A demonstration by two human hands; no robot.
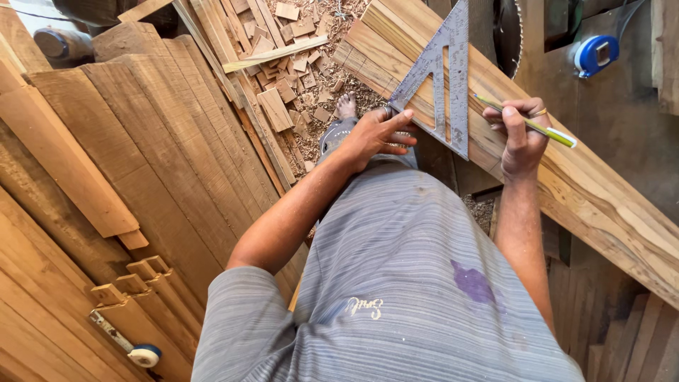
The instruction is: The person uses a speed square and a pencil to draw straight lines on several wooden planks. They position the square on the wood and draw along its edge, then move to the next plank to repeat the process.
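A long wooden plank runs diagonally from the top middle to the right edge. On it lies a grey metal triangular square. My left hand presses on the square's near corner, at the plank's edge. My right hand rests on the plank just right of the square and holds a green and yellow pencil with a white end, its tip close to the square's edge.
Stacked wooden boards fill the left side. Offcuts and sawdust cover the floor beyond my bare foot. A blue tape measure sits at top right, beside a circular saw blade. Another tape lies at bottom left.
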